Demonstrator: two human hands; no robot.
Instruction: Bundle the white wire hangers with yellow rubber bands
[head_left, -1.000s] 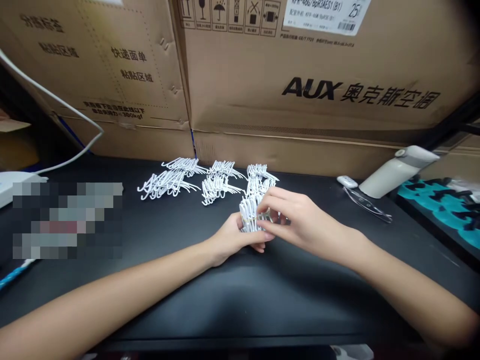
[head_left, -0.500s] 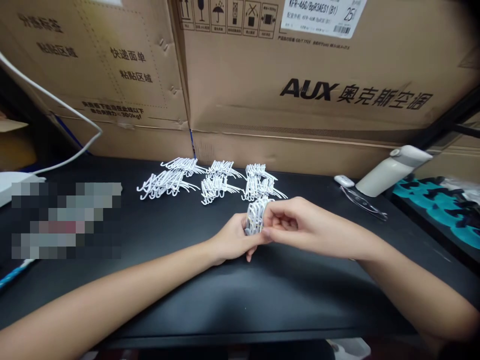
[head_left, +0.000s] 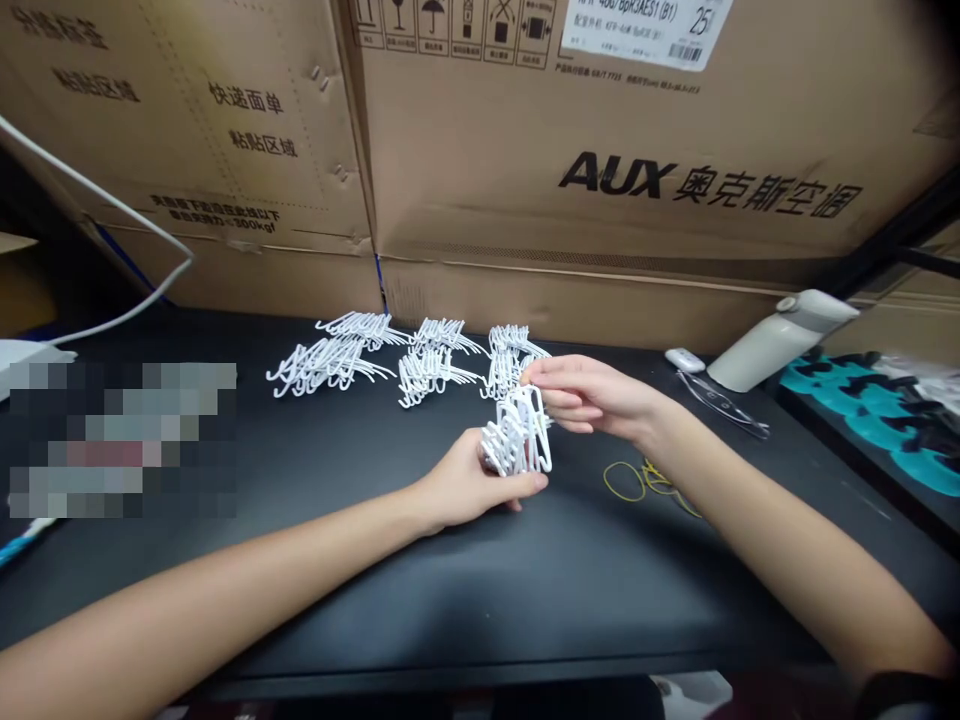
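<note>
My left hand (head_left: 476,480) is closed around a bundle of white wire hooks (head_left: 504,445) above the front-middle of the black table, thumb along the near side. At the bundle's upper right my right hand (head_left: 581,395) pinches the top of one white wire hook (head_left: 538,430), which leans away from the others. Whether that hook is fully free of the bundle cannot be told. Behind the hands lie several piles of similar hooks: a left pile (head_left: 322,365), a middle pile (head_left: 431,375) and a right pile (head_left: 506,345), partly covered by my right hand.
Yellow rubber bands (head_left: 626,482) lie beside my right forearm. Further right are a pair of glasses (head_left: 720,400), a small white case (head_left: 685,360), a tilted pale bottle (head_left: 772,350) and a teal-and-black tray (head_left: 862,410). Large cardboard boxes (head_left: 465,200) stand behind; a white cable (head_left: 97,185) hangs left.
My right hand has risen a little and drawn one hook's top apart from the bundle. The bundle now looks more spread, and the rubber bands have come into sight.
</note>
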